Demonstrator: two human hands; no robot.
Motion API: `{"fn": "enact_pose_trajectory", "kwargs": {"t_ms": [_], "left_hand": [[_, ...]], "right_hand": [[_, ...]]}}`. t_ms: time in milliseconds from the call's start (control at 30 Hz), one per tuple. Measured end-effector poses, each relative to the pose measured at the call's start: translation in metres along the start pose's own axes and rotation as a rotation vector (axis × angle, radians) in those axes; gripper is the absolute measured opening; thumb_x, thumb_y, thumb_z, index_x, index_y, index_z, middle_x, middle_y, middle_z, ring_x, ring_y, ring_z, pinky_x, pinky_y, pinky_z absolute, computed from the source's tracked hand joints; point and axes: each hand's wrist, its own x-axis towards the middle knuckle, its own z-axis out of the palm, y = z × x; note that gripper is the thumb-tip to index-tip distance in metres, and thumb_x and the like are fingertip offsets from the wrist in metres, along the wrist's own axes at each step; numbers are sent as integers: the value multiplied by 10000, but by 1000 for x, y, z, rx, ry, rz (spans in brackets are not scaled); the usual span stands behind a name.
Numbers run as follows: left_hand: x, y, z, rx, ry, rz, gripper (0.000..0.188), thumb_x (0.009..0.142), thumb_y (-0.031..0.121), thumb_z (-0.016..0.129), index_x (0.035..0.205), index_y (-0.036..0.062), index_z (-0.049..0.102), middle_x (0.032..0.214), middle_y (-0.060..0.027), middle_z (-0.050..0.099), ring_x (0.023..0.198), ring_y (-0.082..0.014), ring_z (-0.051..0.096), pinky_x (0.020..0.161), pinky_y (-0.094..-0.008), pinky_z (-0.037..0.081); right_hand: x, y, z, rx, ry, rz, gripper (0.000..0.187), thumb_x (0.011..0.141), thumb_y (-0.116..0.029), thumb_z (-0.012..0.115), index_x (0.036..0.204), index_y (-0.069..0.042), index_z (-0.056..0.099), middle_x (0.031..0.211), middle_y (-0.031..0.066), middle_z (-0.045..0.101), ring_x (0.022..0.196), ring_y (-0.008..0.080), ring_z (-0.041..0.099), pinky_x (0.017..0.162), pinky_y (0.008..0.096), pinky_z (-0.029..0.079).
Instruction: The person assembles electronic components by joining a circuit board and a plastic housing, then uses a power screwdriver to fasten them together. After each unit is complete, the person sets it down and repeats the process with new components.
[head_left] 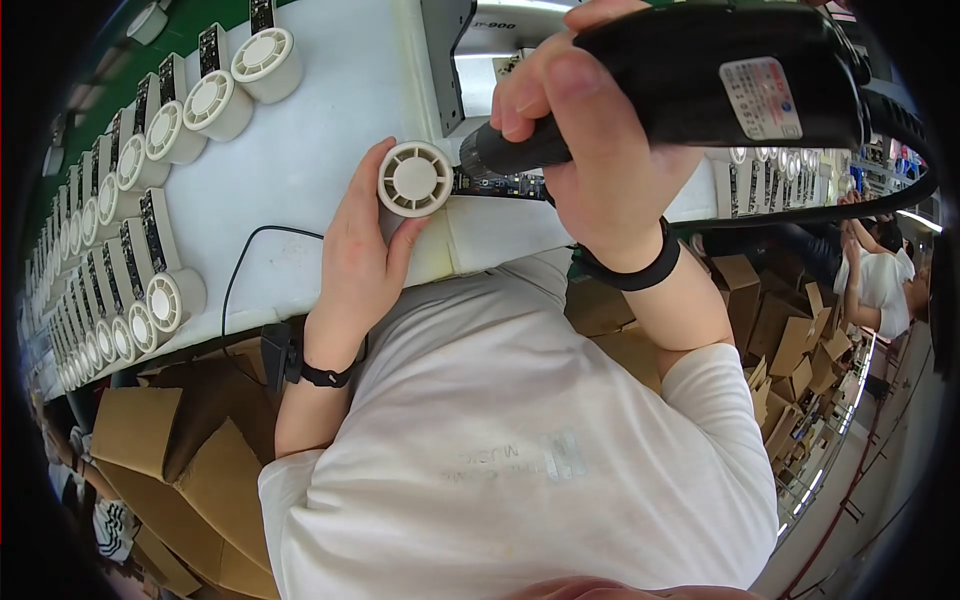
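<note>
My left hand (pixel 352 245) is closed around the side of a white round part with a slotted, fan-like face (pixel 415 180), its thumb and fingers on the rim. A narrow dark circuit board (pixel 512 187) runs to the right from that part, lying over the table's edge area. Above it, my right hand (pixel 615 165) grips a black electric screwdriver (pixel 670 85), which lies slanted with its nose pointing left and down. The nose is close over the board beside the round part. Whether the bit touches a screw is hidden.
Rows of similar white units with circuit boards (pixel 208 103) stand on the white table (pixel 290 170) at left. A metal machine (pixel 448 60) stands at the far middle. The screwdriver's thick black cord (pixel 800 213) loops at right. Cardboard boxes (pixel 190 480) lie below; other people are beyond.
</note>
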Motion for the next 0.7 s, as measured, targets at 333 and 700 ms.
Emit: {"fn": "enact_pose_trajectory", "kwargs": {"t_ms": [333, 700], "left_hand": [[-2, 0, 0, 10, -13, -35, 659, 850, 27, 666, 1423, -22, 344, 1346, -226, 514, 1190, -400, 548, 976, -410, 468], [-1, 1, 2, 33, -1, -31, 653, 855, 39, 670, 1418, -29, 347, 1343, -222, 518, 1188, -395, 547, 977, -414, 465]], "right_hand": [[9, 7, -12, -601, -230, -322, 254, 855, -10, 651, 1053, -1, 492, 691, 52, 581, 603, 131, 573, 569, 267, 477], [13, 14, -10, -365, -118, -337, 138, 745, -36, 779, 786, -23, 648, 674, -8, 653, 563, 67, 617, 510, 226, 490]]}}
